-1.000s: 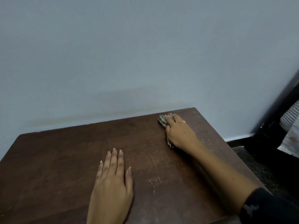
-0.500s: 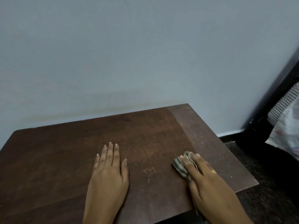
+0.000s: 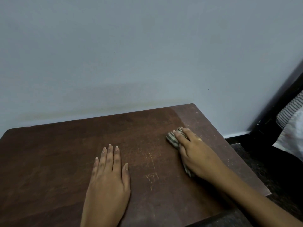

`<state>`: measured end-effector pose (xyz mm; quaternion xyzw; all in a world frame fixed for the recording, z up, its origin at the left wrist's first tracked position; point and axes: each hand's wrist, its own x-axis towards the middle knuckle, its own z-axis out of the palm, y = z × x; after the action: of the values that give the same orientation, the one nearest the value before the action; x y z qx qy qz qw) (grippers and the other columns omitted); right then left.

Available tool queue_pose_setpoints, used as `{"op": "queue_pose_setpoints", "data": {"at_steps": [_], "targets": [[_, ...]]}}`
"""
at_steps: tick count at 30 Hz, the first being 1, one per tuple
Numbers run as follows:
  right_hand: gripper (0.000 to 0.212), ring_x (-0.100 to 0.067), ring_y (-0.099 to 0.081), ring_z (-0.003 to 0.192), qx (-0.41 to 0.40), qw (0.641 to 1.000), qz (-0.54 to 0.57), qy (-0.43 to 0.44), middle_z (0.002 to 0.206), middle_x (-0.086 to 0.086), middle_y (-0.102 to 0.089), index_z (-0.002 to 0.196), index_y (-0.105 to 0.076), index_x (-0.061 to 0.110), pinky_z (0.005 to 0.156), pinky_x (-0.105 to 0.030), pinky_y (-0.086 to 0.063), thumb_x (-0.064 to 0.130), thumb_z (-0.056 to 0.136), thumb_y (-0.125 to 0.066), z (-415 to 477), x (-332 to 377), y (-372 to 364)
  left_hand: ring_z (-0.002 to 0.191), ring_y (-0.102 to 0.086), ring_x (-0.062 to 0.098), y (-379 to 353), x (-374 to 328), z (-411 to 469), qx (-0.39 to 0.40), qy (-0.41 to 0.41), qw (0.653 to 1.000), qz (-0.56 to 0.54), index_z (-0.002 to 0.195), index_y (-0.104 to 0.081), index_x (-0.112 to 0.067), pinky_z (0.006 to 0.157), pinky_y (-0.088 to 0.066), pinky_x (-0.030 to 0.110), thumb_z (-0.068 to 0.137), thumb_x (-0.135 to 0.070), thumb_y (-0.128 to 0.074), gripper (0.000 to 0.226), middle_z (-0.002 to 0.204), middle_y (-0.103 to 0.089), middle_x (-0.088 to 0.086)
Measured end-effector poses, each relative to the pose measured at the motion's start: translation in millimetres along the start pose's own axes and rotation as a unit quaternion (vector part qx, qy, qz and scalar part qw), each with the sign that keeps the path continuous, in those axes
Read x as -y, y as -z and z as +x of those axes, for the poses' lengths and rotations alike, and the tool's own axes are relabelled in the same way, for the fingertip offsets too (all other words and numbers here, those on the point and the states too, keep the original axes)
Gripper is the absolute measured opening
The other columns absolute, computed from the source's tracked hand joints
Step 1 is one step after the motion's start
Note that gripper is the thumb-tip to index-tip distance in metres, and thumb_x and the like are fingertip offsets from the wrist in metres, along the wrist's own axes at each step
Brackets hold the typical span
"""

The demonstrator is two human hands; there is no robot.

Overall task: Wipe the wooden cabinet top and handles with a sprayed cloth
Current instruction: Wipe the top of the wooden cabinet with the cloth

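Note:
The dark wooden cabinet top (image 3: 57,161) fills the lower part of the head view and meets the wall at the back. My right hand (image 3: 196,154) presses a folded striped cloth (image 3: 172,139) flat on the wood near the right side, fingers pointing toward the wall. Most of the cloth is hidden under the palm; one end shows by the wrist. My left hand (image 3: 108,181) lies flat on the middle of the top, fingers together, holding nothing. Pale scratches (image 3: 152,176) mark the wood between the two hands. No handles are in view.
A plain grey wall (image 3: 147,54) rises right behind the cabinet. To the right stand a dark frame (image 3: 275,115) and striped and white fabric (image 3: 293,128). Dark speckled floor (image 3: 270,161) lies beyond the cabinet's right edge. Light specks dot the right strip of the top.
My right hand slid the cloth from the back right corner down to the front edge, then back up toward the wall. My left hand stayed flat in place.

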<state>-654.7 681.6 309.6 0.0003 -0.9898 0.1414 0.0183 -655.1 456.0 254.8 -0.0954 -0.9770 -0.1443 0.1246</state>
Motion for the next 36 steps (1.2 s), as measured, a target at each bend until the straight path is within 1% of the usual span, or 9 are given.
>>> {"op": "queue_pose_setpoints", "data": {"at_steps": [6,11,14,17,21,27,32,34,36], "targets": [[0.045,-0.029,-0.027,0.137,0.004,1.0,0.015,-0.018,0.151,-0.01,-0.026,0.144,-0.031,0.016,0.111,-0.041,-0.029,0.022,0.1,-0.026,104,-4,-11,0.123,-0.036,0.033,3,2,4,0.011,-0.019,1.0,-0.011,0.123,-0.051,0.002,0.105,-0.007,0.025,0.094,-0.045,-0.004,0.073,0.129,-0.053,0.022],[0.04,-0.03,-0.036,0.126,-0.006,1.0,-0.03,-0.006,0.138,-0.014,-0.039,0.134,-0.04,0.005,0.106,-0.042,-0.036,0.017,0.098,-0.028,153,-14,-12,0.124,-0.035,0.031,2,4,6,0.002,-0.037,0.999,-0.026,0.124,-0.049,0.003,0.105,-0.009,0.027,0.093,-0.044,-0.014,0.067,0.13,-0.051,0.023],[0.039,-0.029,-0.035,0.127,-0.007,0.999,-0.034,0.003,0.137,-0.014,-0.041,0.132,-0.043,0.004,0.105,-0.043,-0.036,0.015,0.097,-0.026,150,-19,-13,0.129,-0.026,0.023,2,4,3,-0.013,-0.035,0.998,-0.043,0.131,-0.042,0.0,0.105,-0.005,0.026,0.086,-0.041,-0.022,0.064,0.139,-0.042,0.018],[0.041,-0.031,-0.038,0.127,-0.023,0.999,0.001,-0.025,0.139,-0.015,-0.037,0.136,-0.038,0.008,0.104,-0.042,-0.036,0.017,0.097,-0.027,132,-24,-12,0.133,-0.018,0.018,2,3,1,-0.015,-0.032,0.998,-0.052,0.134,-0.037,-0.003,0.107,-0.002,0.025,0.085,-0.044,-0.017,0.068,0.144,-0.034,0.013],[0.043,-0.034,-0.039,0.127,-0.041,0.998,0.023,-0.052,0.143,-0.012,-0.033,0.14,-0.037,0.016,0.101,-0.041,-0.037,0.019,0.098,-0.029,87,-30,-7,0.128,-0.031,0.027,3,2,2,-0.002,-0.025,0.999,-0.042,0.128,-0.045,0.003,0.104,-0.01,0.031,0.087,-0.037,-0.026,0.06,0.135,-0.046,0.022],[0.045,-0.026,-0.041,0.125,-0.04,0.998,0.002,-0.058,0.146,-0.001,-0.03,0.144,-0.031,0.025,0.098,-0.036,-0.04,0.024,0.099,-0.029,-2,-29,4,0.131,-0.035,0.03,1,1,2,-0.023,-0.018,0.999,-0.023,0.13,-0.043,0.001,0.108,-0.021,0.041,0.086,-0.038,-0.022,0.063,0.138,-0.044,0.021],[0.047,-0.019,-0.036,0.133,-0.023,0.997,-0.006,-0.067,0.151,0.005,-0.023,0.145,-0.027,0.03,0.105,-0.03,-0.035,0.026,0.099,-0.031,-68,-30,8,0.132,-0.032,0.028,2,1,2,-0.019,-0.021,1.0,-0.012,0.131,-0.04,0.003,0.108,-0.019,0.042,0.085,-0.04,-0.018,0.066,0.139,-0.041,0.021],[0.045,-0.023,-0.046,0.129,-0.022,0.997,-0.035,-0.069,0.146,-0.001,-0.036,0.141,-0.038,0.027,0.099,-0.031,-0.043,0.02,0.097,-0.034,-90,-36,5,0.131,-0.032,0.028,2,1,2,-0.019,-0.021,0.999,-0.016,0.131,-0.041,0.003,0.107,-0.019,0.043,0.085,-0.04,-0.018,0.067,0.139,-0.042,0.021],[0.044,-0.03,-0.063,0.109,-0.019,0.995,-0.037,-0.092,0.126,-0.01,-0.058,0.127,-0.056,0.02,0.079,-0.037,-0.055,0.023,0.087,-0.038,-106,-43,5,0.131,-0.031,0.027,1,1,1,-0.017,-0.018,0.999,-0.023,0.131,-0.04,0.003,0.108,-0.021,0.044,0.085,-0.041,-0.018,0.067,0.139,-0.041,0.021]]}}
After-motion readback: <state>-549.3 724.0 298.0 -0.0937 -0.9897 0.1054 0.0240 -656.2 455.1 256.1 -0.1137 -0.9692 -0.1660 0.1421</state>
